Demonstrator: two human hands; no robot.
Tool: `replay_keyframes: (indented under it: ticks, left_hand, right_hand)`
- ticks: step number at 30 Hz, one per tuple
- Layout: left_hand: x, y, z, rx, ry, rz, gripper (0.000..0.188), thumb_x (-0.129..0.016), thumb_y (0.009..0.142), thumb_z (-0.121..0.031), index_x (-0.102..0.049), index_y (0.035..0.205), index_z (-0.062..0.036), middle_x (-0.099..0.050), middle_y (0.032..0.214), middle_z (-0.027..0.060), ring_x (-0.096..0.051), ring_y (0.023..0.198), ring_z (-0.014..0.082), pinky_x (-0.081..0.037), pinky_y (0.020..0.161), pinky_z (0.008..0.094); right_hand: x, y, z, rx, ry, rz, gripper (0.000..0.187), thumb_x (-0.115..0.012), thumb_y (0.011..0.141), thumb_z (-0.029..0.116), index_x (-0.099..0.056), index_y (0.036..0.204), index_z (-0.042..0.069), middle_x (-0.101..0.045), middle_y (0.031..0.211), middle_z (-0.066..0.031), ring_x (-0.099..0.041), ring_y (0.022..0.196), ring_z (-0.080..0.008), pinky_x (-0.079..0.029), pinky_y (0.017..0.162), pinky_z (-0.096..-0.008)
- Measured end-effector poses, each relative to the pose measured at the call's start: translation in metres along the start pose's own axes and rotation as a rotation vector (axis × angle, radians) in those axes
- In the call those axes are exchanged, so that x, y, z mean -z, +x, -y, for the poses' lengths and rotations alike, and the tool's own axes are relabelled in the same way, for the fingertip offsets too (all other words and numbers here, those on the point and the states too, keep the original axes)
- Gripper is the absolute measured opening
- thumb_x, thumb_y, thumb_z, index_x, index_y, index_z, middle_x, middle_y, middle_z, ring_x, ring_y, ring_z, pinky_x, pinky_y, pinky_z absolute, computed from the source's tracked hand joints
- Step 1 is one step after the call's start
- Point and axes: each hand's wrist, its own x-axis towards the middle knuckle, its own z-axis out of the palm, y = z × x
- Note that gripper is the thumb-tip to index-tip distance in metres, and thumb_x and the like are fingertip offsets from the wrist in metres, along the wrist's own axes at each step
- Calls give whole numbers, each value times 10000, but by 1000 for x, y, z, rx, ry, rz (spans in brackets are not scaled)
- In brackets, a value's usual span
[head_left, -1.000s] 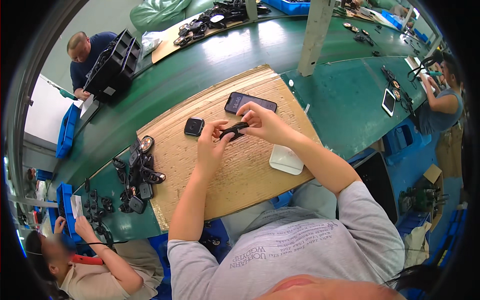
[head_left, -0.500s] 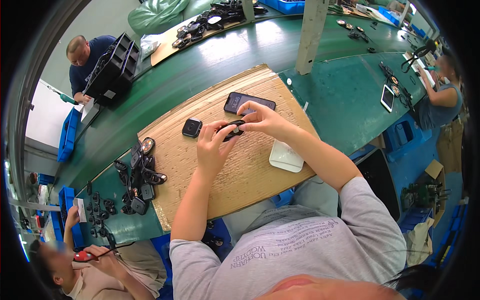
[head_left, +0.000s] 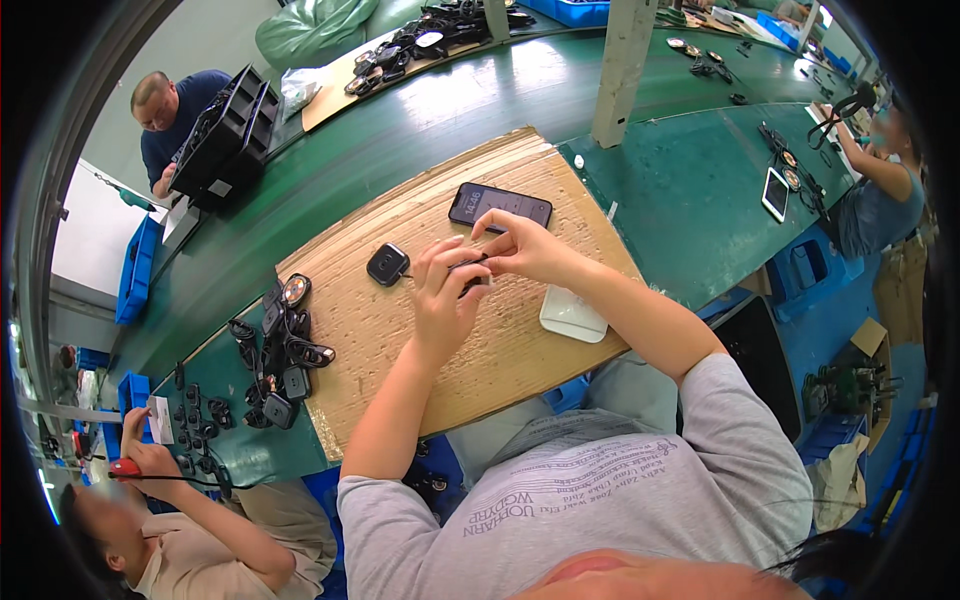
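Note:
A black cable (head_left: 475, 264), bunched into a small bundle, is pinched between my two hands over the cardboard sheet (head_left: 400, 340). My left hand (head_left: 444, 292) has its fingers curled round the bundle's left side. On the other side, my right hand (head_left: 524, 247) grips it with thumb and fingertips, partly hiding it. Just left of my left hand lies a black rounded-square device (head_left: 387, 264) with a round centre; a short bit of cable runs from it toward my fingers. A dark smartphone (head_left: 500, 206) lies just beyond my right hand. Near my right forearm sits a white rounded tray-like piece (head_left: 572, 314).
Several black cabled devices (head_left: 285, 345) are heaped at the cardboard's left edge. A green conveyor (head_left: 440, 105) runs behind, with a pale post (head_left: 622, 80) beside it. A white phone (head_left: 775, 194) lies on the right-hand table. Co-workers sit left and right; another stands behind a black crate (head_left: 225, 140).
The device has turned slightly, and a bit of its cable now shows. My left hand has tilted and shifted a little right. The co-worker at lower left has raised a red tool.

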Motion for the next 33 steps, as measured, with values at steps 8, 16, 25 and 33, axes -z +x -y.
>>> replay_keyframes:
  ticks: [8, 16, 25, 33]
  left_hand:
    - [0, 3, 2, -33, 27, 74, 176, -731, 766, -47, -683, 933, -77, -698, 959, 19, -629, 992, 226, -462, 927, 361]
    - [1, -10, 15, 357, -4, -6, 183, -755, 755, -34, -693, 926, -56, -703, 886, 42, -637, 814, 207, -502, 779, 333]
    - [-5, -13, 11, 339, 23, 34, 201, -777, 763, -57, -700, 949, -45, -691, 862, 63, -628, 785, 208, -503, 747, 313]
    - [6, 0, 11, 551, -256, 217, 168, -773, 780, -49, -690, 922, -15, -655, 915, 102, -624, 789, 200, -500, 755, 299]
  right_hand:
    - [0, 0, -1, 70, -150, -100, 303, -696, 884, 44, -537, 1139, 80, -704, 851, -78, -671, 744, -139, -521, 641, -219]
    - [-7, -2, 27, 130, -544, -218, 148, -704, 897, 126, -633, 1002, 50, -691, 788, -45, -620, 657, -135, -499, 603, -238]
    - [-20, -6, 42, -8, -626, -123, 138, -748, 852, 136, -702, 924, 27, -703, 770, -52, -584, 626, -116, -483, 586, -227]
    - [-5, -19, 23, 343, -756, -189, 286, -783, 781, 94, -717, 1059, 75, -738, 826, -46, -598, 616, -121, -493, 580, -233]
